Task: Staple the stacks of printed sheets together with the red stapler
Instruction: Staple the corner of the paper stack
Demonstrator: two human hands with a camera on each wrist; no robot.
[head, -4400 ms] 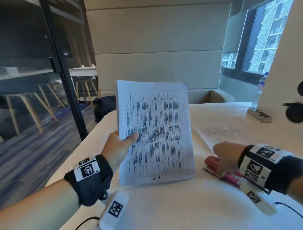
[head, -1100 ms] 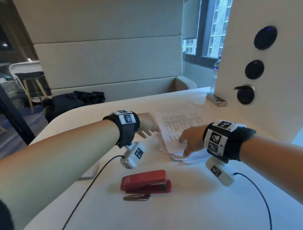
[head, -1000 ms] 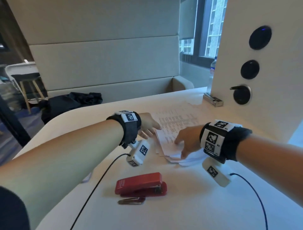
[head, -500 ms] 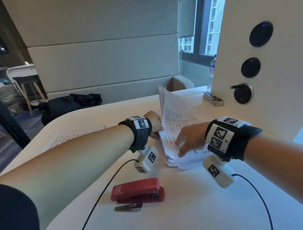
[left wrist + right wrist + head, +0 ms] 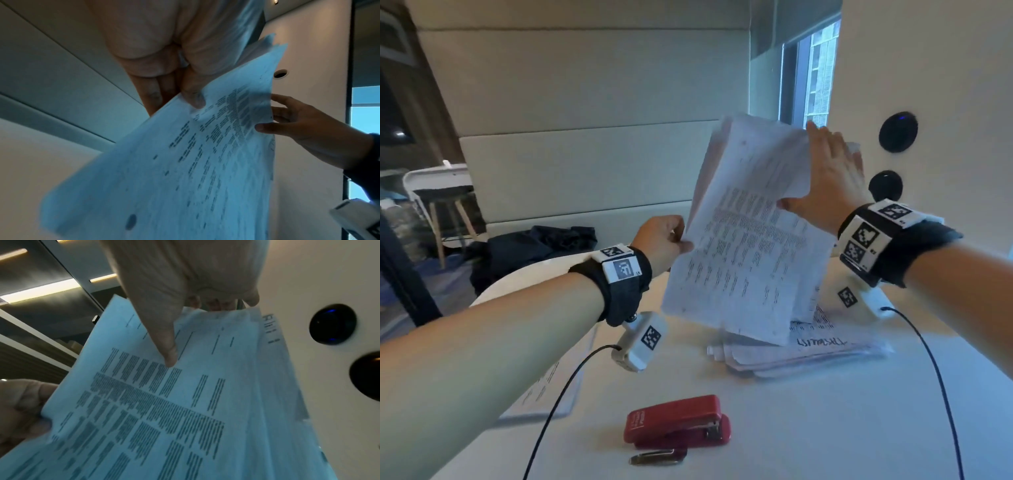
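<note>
A stack of printed sheets (image 5: 750, 246) stands tilted in the air above a loose pile of sheets (image 5: 825, 349) on the white table. My left hand (image 5: 667, 240) pinches its left edge; the left wrist view shows the thumb on the front (image 5: 180, 97) of the sheets (image 5: 185, 170). My right hand (image 5: 822, 178) holds the upper right edge, thumb on the printed face and fingers behind (image 5: 191, 321). The red stapler (image 5: 676, 423) lies closed near the front edge, untouched.
A metal clip (image 5: 657, 457) lies just in front of the stapler. Another stack of sheets (image 5: 548, 387) lies flat under my left forearm. A white wall panel with black round knobs (image 5: 897, 132) rises close on the right. A dark bag (image 5: 530, 243) sits on the bench beyond the table.
Both hands have raised the stack off the pile until it stands nearly upright. My right hand moved from the pile up to the top right edge. The stapler has not moved.
</note>
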